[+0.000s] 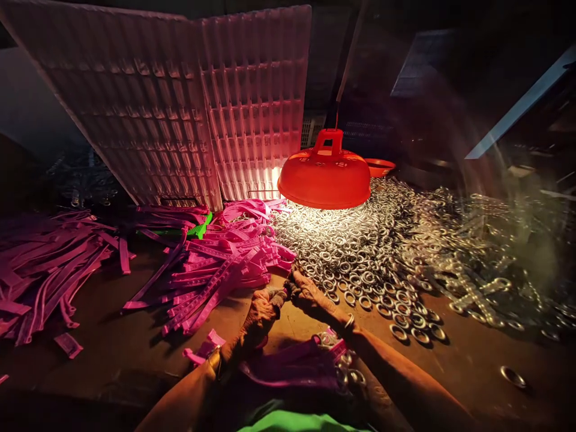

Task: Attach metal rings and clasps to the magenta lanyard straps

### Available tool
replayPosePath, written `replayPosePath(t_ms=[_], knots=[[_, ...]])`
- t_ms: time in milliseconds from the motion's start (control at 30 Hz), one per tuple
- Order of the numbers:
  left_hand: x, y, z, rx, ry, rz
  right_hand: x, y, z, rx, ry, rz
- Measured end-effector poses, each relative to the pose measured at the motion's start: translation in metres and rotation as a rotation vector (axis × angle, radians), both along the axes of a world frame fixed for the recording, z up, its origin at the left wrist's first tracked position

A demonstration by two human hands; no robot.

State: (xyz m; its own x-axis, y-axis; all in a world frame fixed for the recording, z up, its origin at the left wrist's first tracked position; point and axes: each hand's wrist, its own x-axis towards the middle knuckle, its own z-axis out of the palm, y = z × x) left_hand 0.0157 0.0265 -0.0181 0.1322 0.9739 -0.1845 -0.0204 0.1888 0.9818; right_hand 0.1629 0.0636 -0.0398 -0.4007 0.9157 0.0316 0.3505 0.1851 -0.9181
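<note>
My left hand (pixel 264 307) and my right hand (pixel 310 292) meet above the table, with dark coverings on the fingers. Both are closed with fingertips pressed together; whatever is between them is too small and dark to make out. Just beyond and to the left lies a heap of pink straps (pixel 211 282), some with a row of small holes. Metal rings (pixel 366 277) form a large pile to the right of my right hand. Below my wrists, close to my body, more pink straps (pixel 297 366) lie with several metal rings (pixel 344 369) at their right end.
A red lamp (pixel 324 180) hangs low over the ring pile. Ribbed translucent panels (pixel 256 102) stand at the back left. Another pink strap heap (pixel 49 264) lies far left, near a green object (pixel 200 228). One ring (pixel 513 377) lies alone at right; the far right is blurred.
</note>
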Motion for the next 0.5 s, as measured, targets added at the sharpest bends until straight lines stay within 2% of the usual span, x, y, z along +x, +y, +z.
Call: replayPosePath(t_ms=[133, 267, 367, 500], knots=[[-0.001, 0.005, -0.003, -0.075, -0.029, -0.011, 0.0, -0.001, 0.003, 0.113, -0.007, -0.049], [-0.006, 0.008, 0.013, -0.316, -0.1, -0.108, 0.005, -0.012, 0.022, 0.227, -0.028, 0.057], [-0.01, 0.005, 0.033, -0.37, -0.069, -0.18, 0.01, -0.032, 0.034, 0.175, -0.037, 0.157], [-0.011, -0.01, 0.051, -0.418, 0.027, -0.333, 0.02, -0.071, 0.028, 0.015, 0.01, 0.203]])
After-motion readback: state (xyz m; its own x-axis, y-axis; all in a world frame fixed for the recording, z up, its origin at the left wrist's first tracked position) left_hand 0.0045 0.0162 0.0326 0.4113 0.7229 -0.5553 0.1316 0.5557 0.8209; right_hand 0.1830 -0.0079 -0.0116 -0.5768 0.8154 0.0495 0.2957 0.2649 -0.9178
